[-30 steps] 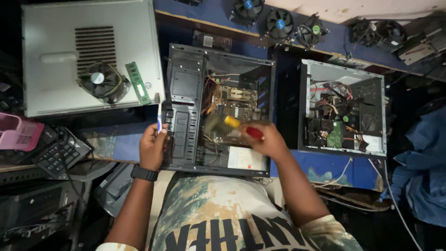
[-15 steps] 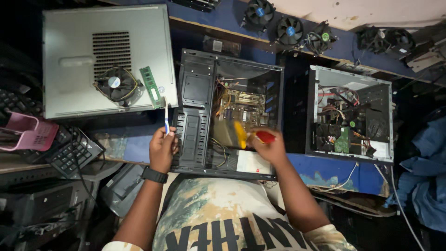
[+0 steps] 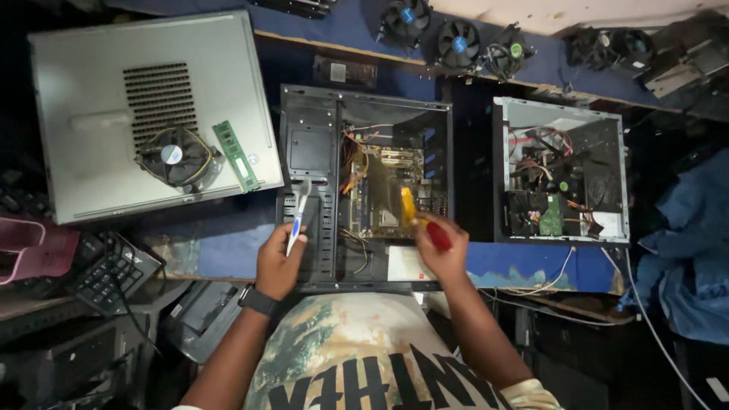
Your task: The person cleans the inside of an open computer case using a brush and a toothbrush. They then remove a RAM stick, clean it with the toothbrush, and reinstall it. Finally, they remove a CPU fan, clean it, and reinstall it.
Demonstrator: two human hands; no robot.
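Observation:
An open black computer case [image 3: 311, 152] lies on the blue bench in front of me, its motherboard [image 3: 383, 190] showing inside. My left hand [image 3: 277, 262] holds a white and blue toothbrush [image 3: 298, 212] over the case's drive bay side. My right hand [image 3: 440, 247] grips a screwdriver with a red and yellow handle [image 3: 421, 220], its tip pointing into the motherboard area.
A grey side panel [image 3: 91, 91] at the left carries a cooler fan [image 3: 173, 156] and a green memory stick [image 3: 235, 156]. A second open case [image 3: 562, 171] stands at the right. Several fans [image 3: 459, 42] line the back; a keyboard [image 3: 106, 273] sits lower left.
The view has shifted slightly. My left hand has lifted the toothbrush farther over the case, and my right hand has tilted the screwdriver deeper toward the motherboard.

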